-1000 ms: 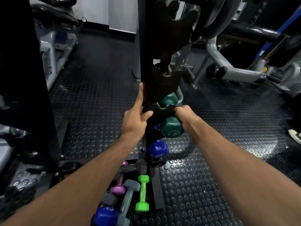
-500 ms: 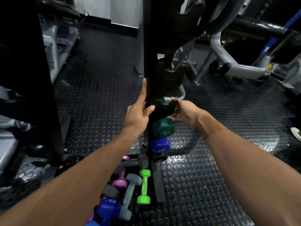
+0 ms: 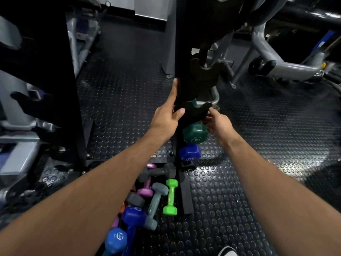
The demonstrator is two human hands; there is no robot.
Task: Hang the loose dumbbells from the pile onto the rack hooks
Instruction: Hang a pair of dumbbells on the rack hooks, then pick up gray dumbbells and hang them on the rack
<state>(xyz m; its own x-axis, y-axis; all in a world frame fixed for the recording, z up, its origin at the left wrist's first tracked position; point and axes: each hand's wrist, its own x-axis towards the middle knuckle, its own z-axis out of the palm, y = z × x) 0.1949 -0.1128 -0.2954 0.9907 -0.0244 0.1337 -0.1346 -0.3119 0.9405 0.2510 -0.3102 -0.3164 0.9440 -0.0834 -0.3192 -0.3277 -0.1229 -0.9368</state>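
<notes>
While the left hand grips the rack post, the right hand hovers slack beside the hung green dumbbell. A blue one hangs below; the pile at the near-left foot remains.

We stand in a gym: black studded rubber flooring, grey exercise machines around us, an upright dumbbell rack, and coloured dumbbells piled loose at its foot.
</notes>
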